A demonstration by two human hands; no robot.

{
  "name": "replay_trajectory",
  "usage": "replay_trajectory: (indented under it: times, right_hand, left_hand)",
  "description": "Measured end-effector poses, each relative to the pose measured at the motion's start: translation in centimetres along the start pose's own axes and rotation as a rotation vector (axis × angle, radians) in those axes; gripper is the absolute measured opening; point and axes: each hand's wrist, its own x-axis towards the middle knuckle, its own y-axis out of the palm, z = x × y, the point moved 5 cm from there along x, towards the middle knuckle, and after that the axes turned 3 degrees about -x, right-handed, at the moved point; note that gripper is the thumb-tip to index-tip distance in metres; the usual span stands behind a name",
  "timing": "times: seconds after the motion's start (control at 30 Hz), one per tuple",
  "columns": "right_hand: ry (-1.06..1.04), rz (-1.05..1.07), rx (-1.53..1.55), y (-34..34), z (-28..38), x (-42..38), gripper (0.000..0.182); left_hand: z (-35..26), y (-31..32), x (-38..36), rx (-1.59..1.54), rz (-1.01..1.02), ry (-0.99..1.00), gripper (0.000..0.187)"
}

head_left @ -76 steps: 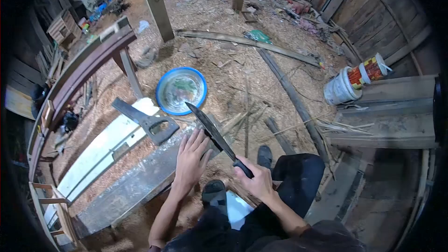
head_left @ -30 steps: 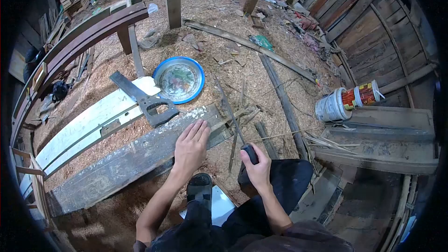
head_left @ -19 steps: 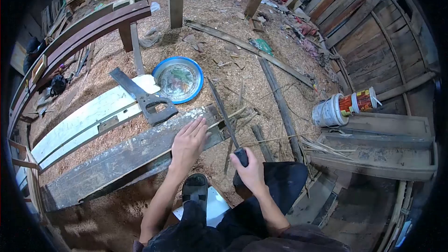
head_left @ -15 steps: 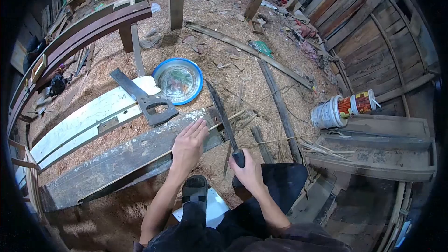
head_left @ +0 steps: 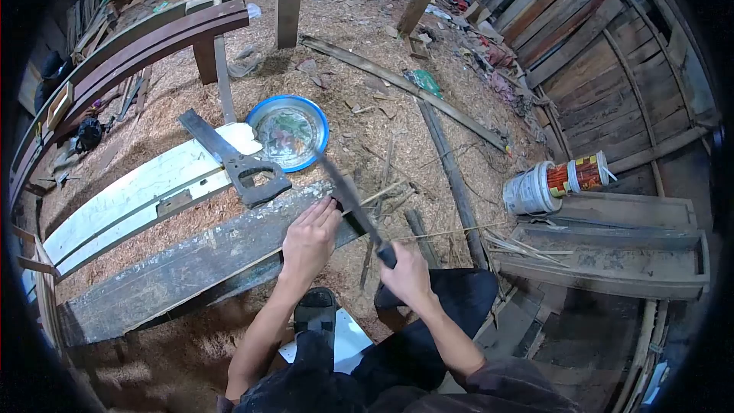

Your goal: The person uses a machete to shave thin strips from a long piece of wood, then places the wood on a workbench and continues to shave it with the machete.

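Observation:
My right hand is wrapped round the dark handle of a machete, whose long blade points up and to the left, smeared by motion. The blade passes just right of the fingertips of my left hand. That hand lies over a worn grey plank, its fingers together, pressing a thin wooden stick down near the plank's right end. The stick comes out beyond my fingers toward the upper right. A handsaw rests on a white board just beyond the plank.
A blue-rimmed basin sits on the shavings behind the plank. To the right are a white bucket, a wooden trough and loose thin sticks. A long beam lies across the floor, below upright posts.
The machete's blade has swung left and tipped toward my left hand, with the right hand turning slightly. My left hand keeps its place on the stick.

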Motion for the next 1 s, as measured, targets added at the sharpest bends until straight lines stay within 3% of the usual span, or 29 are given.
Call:
replay_trajectory:
  times: [0.17,0.23,0.27,0.53,0.67,0.9,1.0]
  right_hand:
    - [-0.022,0.046,-0.002,-0.3,0.1,0.4,0.019]
    - [0.1,-0.082,0.052,-0.7,-0.9,1.5,0.019]
    - [0.204,-0.043,0.07,-0.5,-1.4,1.6,0.019]
    - [-0.044,0.004,0.056,-1.4,1.4,-1.1,0.023]
    - [0.049,0.006,-0.069,-1.0,-0.8,0.8,0.018]
    - [0.026,0.028,-0.06,-1.0,1.6,-1.1,0.018]
    - [0.033,0.029,-0.043,-1.0,-0.3,0.2,0.021]
  left_hand:
    - [-0.3,-0.5,0.2,-0.008,0.023,-0.016,0.023]
    - [-0.2,-0.4,0.2,-0.02,-0.049,0.001,0.021]
    - [-0.1,-0.4,0.2,-0.02,-0.052,-0.002,0.021]
    - [0.1,-0.2,-0.2,-0.01,-0.048,-0.05,0.015]
    - [-0.2,-0.3,0.1,-0.045,-0.067,-0.019,0.015]
    - [-0.1,0.1,-0.3,-0.021,-0.012,-0.073,0.014]
    - [0.1,0.2,-0.2,-0.038,-0.009,-0.071,0.016]
